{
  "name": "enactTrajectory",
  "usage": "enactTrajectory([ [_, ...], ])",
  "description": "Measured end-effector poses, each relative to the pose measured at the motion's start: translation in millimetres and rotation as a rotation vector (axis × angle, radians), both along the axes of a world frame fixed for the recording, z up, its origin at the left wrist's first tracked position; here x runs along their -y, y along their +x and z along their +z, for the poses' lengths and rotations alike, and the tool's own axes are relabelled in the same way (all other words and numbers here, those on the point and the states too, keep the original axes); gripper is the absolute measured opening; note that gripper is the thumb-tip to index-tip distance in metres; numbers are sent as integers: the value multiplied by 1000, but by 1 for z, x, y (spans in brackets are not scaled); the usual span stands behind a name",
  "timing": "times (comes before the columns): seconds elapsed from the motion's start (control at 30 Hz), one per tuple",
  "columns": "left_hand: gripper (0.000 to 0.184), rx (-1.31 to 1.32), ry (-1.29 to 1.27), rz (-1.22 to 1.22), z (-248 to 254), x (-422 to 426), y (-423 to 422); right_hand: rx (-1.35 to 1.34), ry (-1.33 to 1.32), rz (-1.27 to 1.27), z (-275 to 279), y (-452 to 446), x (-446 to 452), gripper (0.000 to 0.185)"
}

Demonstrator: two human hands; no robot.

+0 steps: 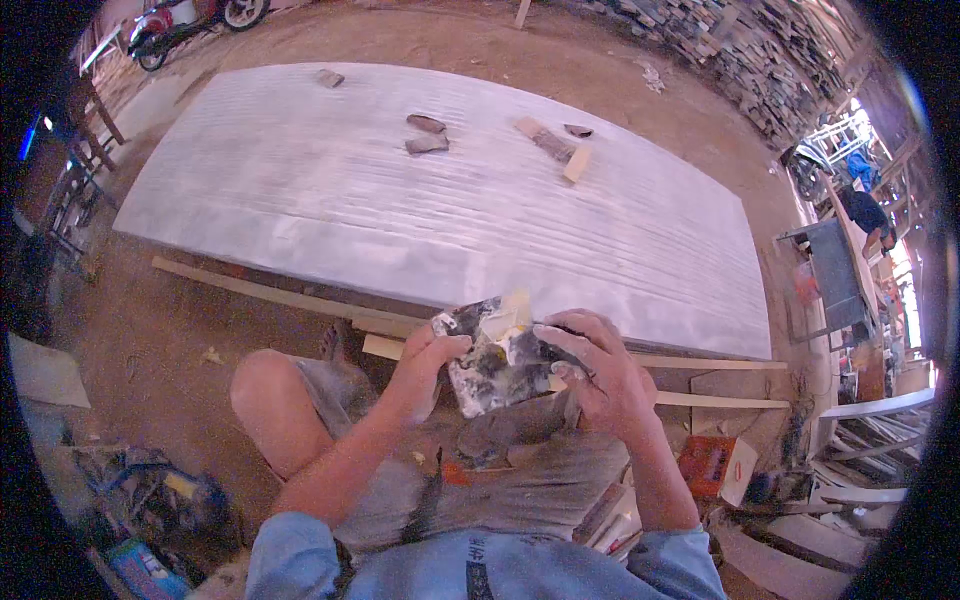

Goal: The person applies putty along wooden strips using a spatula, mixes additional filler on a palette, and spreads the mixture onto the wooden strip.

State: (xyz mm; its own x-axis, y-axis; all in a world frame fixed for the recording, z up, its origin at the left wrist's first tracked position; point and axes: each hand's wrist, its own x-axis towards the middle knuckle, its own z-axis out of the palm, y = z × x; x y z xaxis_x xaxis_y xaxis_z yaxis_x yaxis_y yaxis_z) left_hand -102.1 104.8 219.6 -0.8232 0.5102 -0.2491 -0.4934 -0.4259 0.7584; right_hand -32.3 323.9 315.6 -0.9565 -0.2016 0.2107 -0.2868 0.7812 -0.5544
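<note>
A stained black-and-white flat piece (485, 385) with yellowish patches is held above my lap, near the front edge of a large whitish ridged panel (330, 200). My left hand (425, 360) grips its left edge. At its right side my right hand (595, 365) has curled fingers around a dark item whose shape I cannot make out. On the panel lie two brown pieces (427, 145), a small block (330, 78), a long brown piece with a pale block (577, 163) at its end, and a small dark curved piece (578, 130).
Wooden strips (270, 291) lie under the panel's near edge. A red box (705, 465) is at the right, beside stacked curved pieces (800, 540). Piled wood (740, 60) and a motorbike (185, 25) stand behind. Another person (868, 215) is by a table (835, 275) at far right.
</note>
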Motion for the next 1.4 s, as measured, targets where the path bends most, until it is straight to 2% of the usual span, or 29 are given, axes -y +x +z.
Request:
enactTrajectory([
  [0.03, 30, 131, 79, -24, 4, 2, -1, -6, -1, -6, -4, -2, -3, 46],
  [0.1, 29, 152, 106, -40, 5, 2, -3, -13, -107, 88, -15, -7, -10, 58],
  [0.23, 32, 219, 189, -5, 0, -1, 3, -25, -169, 102, -31, -11, -15, 62],
  [0.33, 34, 199, 190, 46, -10, -1, 5, -80, -218, 55, -54, -16, -20, 59],
  [0.43, 35, 135, 178, 70, -2, 1, 9, -145, -117, 0, -74, -19, -30, 57],
  [0.5, 35, 102, 185, 86, -13, 3, 10, -246, 26, -61, -96, -25, -42, 38],
  [0.53, 33, -37, 60, 123, -34, 4, 7, -257, 21, -65, -93, -24, -40, 38],
  [0.6, 32, -162, -67, 189, -39, 7, 3, 65, -450, -501, -74, -11, -27, 25],
  [0.63, 30, -70, 39, 222, -21, 3, -1, 80, -450, -493, -58, -1, -17, 25],
  [0.67, 27, 12, 147, 246, -11, 0, -4, 154, -203, -579, -38, 7, -7, 24],
  [0.73, 28, 24, 145, 263, -15, -6, -8, 218, 38, -675, -37, 14, 9, 26],
  [0.8, 28, 35, 143, 268, -15, -11, -8, 402, -1174, -438, -55, 12, 34, 24],
  [0.83, 33, -7, 129, 243, -15, -13, -8, 400, -1181, -448, -55, 9, 43, 24],
  [0.9, 37, -45, 106, 220, -16, -14, -4, 536, -1428, -438, -55, 4, 59, 22],
  [1.0, 39, -106, 73, 230, -16, -16, 0, 497, -1428, -445, -61, -4, 61, 20],
  [1.07, 51, -185, 36, 145, -16, -14, -3, 452, -1396, -472, -64, -11, 57, 20],
  [1.17, 50, -263, -18, 102, -16, -12, -7, 355, -1313, -498, -66, -14, 42, 20],
  [1.27, 50, -293, -45, 58, -12, -7, -9, 331, -1077, -524, -55, -13, 34, 21],
  [1.37, 50, -271, -25, -4, -16, -7, 3, 346, -1062, -508, -45, -7, 25, 23],
  [1.4, 50, -278, -39, 18, -15, -5, 2, 351, -917, -518, -39, -4, 22, 25],
])
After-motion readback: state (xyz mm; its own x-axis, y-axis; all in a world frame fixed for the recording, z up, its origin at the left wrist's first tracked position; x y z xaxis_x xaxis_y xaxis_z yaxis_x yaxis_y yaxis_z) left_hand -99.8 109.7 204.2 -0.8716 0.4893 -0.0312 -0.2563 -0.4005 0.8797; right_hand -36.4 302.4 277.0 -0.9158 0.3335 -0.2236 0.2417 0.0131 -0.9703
